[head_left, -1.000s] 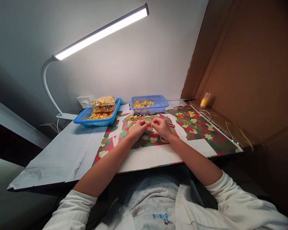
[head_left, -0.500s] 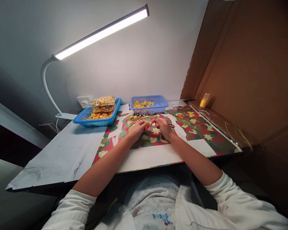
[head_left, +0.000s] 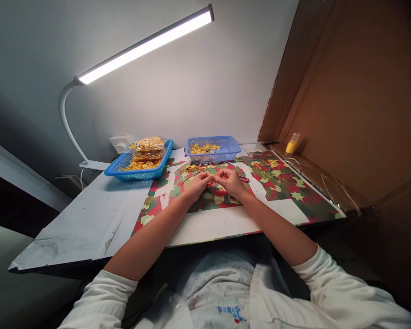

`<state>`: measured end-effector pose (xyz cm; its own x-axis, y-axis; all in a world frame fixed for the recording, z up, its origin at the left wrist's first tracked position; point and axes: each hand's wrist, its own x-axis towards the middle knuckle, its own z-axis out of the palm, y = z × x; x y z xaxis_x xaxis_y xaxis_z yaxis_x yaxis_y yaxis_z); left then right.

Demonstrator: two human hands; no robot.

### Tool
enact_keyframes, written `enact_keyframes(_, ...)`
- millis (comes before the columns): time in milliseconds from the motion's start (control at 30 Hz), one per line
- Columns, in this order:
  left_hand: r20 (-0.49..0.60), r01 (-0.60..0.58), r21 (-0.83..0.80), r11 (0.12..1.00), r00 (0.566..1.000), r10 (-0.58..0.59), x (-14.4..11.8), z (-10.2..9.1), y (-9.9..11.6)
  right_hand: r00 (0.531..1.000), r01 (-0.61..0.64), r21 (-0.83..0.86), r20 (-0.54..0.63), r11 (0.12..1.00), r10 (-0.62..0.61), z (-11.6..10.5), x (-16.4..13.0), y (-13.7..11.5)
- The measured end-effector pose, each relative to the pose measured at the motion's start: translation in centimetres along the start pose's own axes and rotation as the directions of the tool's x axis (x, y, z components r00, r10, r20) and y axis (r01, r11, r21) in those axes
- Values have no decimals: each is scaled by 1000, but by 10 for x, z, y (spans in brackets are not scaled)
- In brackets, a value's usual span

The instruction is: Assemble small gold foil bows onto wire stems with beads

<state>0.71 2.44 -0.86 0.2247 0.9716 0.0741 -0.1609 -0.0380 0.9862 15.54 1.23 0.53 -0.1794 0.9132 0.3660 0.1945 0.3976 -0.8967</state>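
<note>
Over the patterned mat on the worktop, left hand and right hand meet, fingers pinching a small gold piece between them, seemingly mid-assembly; finishing would need a steady, fine fingertip hold.

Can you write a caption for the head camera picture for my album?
Both hands, left hand and right hand, pinch a small gold piece under a lamp.

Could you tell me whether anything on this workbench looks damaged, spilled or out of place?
The white table covering is creased and torn near its front left edge. Loose yellowish strands trail along the right edge beside the cardboard wall. Otherwise both blue baskets sit upright, nothing spilled.
</note>
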Motion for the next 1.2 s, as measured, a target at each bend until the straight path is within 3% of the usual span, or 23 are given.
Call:
enact_keyframes(167,-10,1,-54,999,1000,-1,-2,2,5,998,49,71,33,996,-51,-1,1,-1)
enact_keyframes(333,-33,56,-94,994,998,-60,-4,5,10,999,-7,152,-36,988,13,-6,6,-1)
enact_keyframes(467,-40,51,-114,992,998,-56,-3,5,9,999,29,159,-26,987,-25,-7,6,-2)
enact_keyframes(667,-41,39,-103,994,998,-43,-4,4,11,998,61,29,32,998,-62,-5,1,-3)
enact_keyframes(833,-28,44,-77,996,999,-46,-5,4,14,981,173,-112,103,979,-162,-11,0,-4)
enact_keyframes(967,-39,34,-35,999,999,-36,-3,2,12,985,171,-227,43,959,-166,-18,3,-2)
enact_keyframes(1067,-55,-33,63,997,998,37,-1,-2,8,985,82,93,-157,992,-66,-24,8,-4)
enact_keyframes(1133,-71,-105,194,976,990,120,0,-5,7,969,70,403,-244,913,33,-31,13,-7)
enact_keyframes(1200,-98,-155,347,925,975,200,1,-8,7,957,100,587,-277,804,84,-38,17,-10)
